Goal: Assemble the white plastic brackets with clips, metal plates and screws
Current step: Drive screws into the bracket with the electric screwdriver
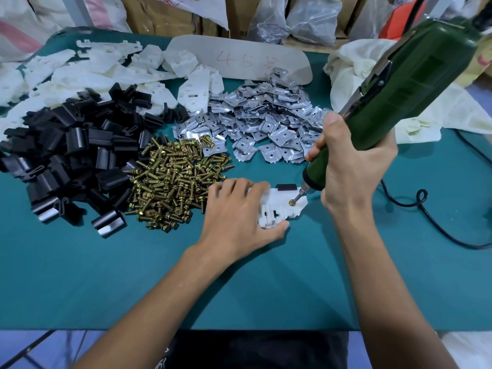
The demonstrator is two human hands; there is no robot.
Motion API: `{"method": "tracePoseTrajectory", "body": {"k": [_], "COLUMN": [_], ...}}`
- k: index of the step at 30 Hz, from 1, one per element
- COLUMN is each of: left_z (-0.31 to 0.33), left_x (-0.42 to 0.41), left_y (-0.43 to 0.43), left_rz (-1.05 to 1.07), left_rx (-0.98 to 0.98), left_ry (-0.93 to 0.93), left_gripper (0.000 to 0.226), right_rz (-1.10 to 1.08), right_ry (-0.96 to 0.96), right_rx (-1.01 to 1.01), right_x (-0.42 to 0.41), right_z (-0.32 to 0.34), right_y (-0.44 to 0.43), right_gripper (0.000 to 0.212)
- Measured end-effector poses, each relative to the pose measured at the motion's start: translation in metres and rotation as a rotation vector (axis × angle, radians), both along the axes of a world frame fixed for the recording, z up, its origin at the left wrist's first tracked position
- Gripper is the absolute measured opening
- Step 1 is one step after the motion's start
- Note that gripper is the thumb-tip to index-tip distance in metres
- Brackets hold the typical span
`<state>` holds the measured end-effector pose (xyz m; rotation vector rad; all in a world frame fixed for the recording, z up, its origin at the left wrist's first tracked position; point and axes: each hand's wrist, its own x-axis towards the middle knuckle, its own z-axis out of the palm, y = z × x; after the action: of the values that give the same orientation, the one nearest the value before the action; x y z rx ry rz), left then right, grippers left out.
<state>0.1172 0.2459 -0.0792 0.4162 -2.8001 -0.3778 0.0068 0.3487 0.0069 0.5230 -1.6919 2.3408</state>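
A teal table fronts cardboard boxes and plastic bags, above a bluish floor.

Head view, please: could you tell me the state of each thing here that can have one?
Bracket: flat on the table, held by the left hand.
Clip: fitted on the bracket's far edge.
Screw: in the bracket, driver bit on its head.
Driver: tilted, gripped by the right hand.
Screw pile: loose, untouched.
Clip pile: loose, untouched.
Plate pile: loose, untouched.
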Motion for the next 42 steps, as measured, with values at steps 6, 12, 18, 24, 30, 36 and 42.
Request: {"method": "tracePoseTrajectory", "body": {"k": [6, 12, 18, 24, 30, 36, 42], "left_z": [-0.001, 0.000, 0.001, 0.001, 0.000, -0.002, 0.000], "left_x": [0.000, 0.001, 0.001, 0.002, 0.003, 0.005, 0.007], "left_y": [0.000, 0.000, 0.000, 0.000, 0.000, 0.001, 0.004], "left_rz": [0.006, 0.004, 0.003, 0.000, -0.006, -0.015, -0.007], "left_rx": [-0.010, -0.013, -0.014, 0.002, 0.028, 0.042, 0.101], "left_ry": [-0.006, -0.019, -0.028, 0.000, 0.041, 0.060, 0.090], "left_gripper": [0.078, 0.080, 0.080, 0.080, 0.077, 0.080, 0.071], "right_rz": [-0.001, 0.002, 0.015, 0.017, 0.133, 0.105, 0.083], "right_ry": [0.010, 0.009, 0.023, -0.017, -0.186, -0.260, -0.215], "right_rx": [0.034, 0.057, 0.062, 0.067, 0.434, 1.195, 1.609], "right_x": [0.001, 0.003, 0.003, 0.003, -0.017, -0.029, -0.029], "right_z": [0.001, 0.000, 0.001, 0.009, 0.014, -0.014, -0.032], "right_y": [-0.002, -0.001, -0.001, 0.011, 0.062, 0.111, 0.115], "right_gripper": [0.023, 0.023, 0.026, 0.029, 0.023, 0.062, 0.062]}}
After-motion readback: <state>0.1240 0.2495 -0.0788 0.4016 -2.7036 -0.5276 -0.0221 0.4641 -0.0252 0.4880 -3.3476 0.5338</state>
